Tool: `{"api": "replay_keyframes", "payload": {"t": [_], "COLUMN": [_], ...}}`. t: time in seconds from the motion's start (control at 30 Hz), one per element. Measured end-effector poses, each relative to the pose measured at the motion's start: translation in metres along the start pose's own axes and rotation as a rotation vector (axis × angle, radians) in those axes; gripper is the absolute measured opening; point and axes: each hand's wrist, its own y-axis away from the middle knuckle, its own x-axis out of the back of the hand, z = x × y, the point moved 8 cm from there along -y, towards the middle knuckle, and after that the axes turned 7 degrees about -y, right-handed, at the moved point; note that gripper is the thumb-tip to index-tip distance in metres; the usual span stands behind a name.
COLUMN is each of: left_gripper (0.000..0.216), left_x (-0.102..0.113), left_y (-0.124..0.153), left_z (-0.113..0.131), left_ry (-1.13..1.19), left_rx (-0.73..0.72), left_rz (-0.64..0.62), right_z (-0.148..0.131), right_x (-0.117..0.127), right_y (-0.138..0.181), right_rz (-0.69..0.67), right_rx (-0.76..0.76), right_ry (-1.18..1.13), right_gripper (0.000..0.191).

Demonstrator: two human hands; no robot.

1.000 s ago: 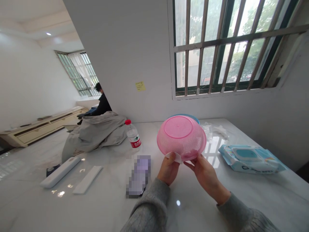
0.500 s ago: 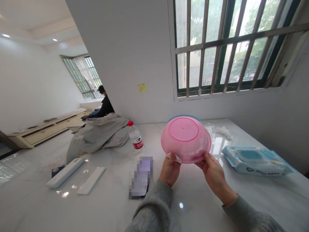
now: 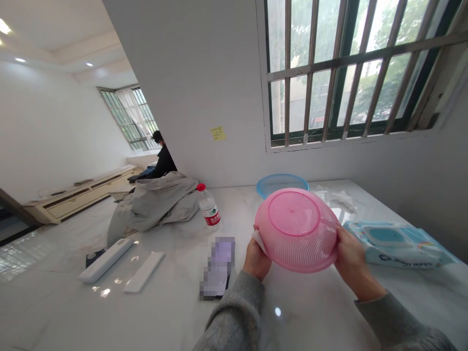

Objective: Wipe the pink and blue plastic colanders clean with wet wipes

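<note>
A pink mesh basket [image 3: 296,229] is held bottom up above the white table, its round base facing me. My left hand [image 3: 257,258] is closed on the basket's left rim, with a white wipe [image 3: 259,240] pinched between hand and rim. On the right side, my right hand [image 3: 351,256] grips the rim, its fingers partly hidden behind the basket. Behind it stands a blue mesh basket [image 3: 266,184], partly covered from view.
A wet wipes pack [image 3: 398,243] lies at the right, crumpled clear plastic [image 3: 340,199] behind it. Left are a phone [image 3: 217,268], a red-capped bottle [image 3: 209,204], grey cloth [image 3: 157,200] and two white bars [image 3: 107,261]. A person [image 3: 164,161] sits farther back.
The pink basket has come closer and slightly right, uncovering more of the blue basket. My right hand has shifted from the front rim to the right side.
</note>
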Motion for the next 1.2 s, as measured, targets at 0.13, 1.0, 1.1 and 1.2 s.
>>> {"api": "replay_keyframes", "payload": {"t": [0.13, 1.0, 1.1, 1.2], "left_gripper": [0.050, 0.053, 0.057, 0.067], "left_x": [-0.002, 0.002, -0.003, -0.012], "left_y": [-0.001, -0.005, -0.002, 0.004], "left_z": [-0.005, 0.006, 0.006, 0.001], "left_ry": [-0.043, -0.133, -0.102, -0.087], "left_rx": [0.070, -0.130, -0.130, -0.088], "left_rz": [-0.074, -0.026, -0.038, -0.082], "right_z": [-0.007, 0.050, 0.055, 0.047], "right_x": [-0.002, -0.026, -0.036, -0.042], "right_y": [-0.002, 0.039, 0.060, 0.074], "right_rz": [-0.033, -0.299, -0.404, -0.431], "right_rx": [-0.037, -0.376, -0.285, -0.129], "right_ry": [0.048, 0.022, 0.247, 0.414], "right_gripper": [0.020, 0.028, 0.048, 0.048]}}
